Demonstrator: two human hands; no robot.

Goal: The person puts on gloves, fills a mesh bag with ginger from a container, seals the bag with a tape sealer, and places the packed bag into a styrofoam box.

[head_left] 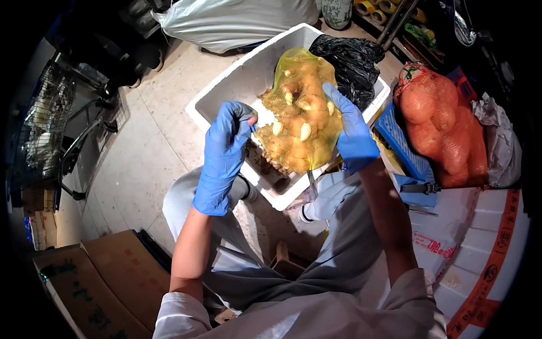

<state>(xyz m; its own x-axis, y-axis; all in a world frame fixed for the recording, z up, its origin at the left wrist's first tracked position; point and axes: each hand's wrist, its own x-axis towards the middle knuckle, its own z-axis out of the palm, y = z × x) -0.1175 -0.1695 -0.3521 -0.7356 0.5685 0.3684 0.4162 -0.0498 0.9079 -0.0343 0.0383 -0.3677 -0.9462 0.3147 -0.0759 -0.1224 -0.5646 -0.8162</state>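
Note:
A yellow mesh bag [305, 121] full of ginger lies over the white foam box [212, 93], in front of my knees. My right hand [353, 133], in a blue glove, holds the bag's right side with its fingers on the mesh. On the bag's left, my left hand [228, 133], also gloved in blue, is closed with fingertips pinched near a small white patch. A reddish spot shows at those fingertips; what they pinch is too small to name. Loose brown bits lie inside the box below the bag. Black plastic [350, 65] fills the box's far right corner.
A red mesh sack of onions [443, 124] stands at the right beside a blue crate [401, 138]. Foam boxes with red tape [497, 248] are at the lower right, cardboard [107, 277] at the lower left. A white sack [237, 22] lies behind; a person's shoes [149, 59] show upper left.

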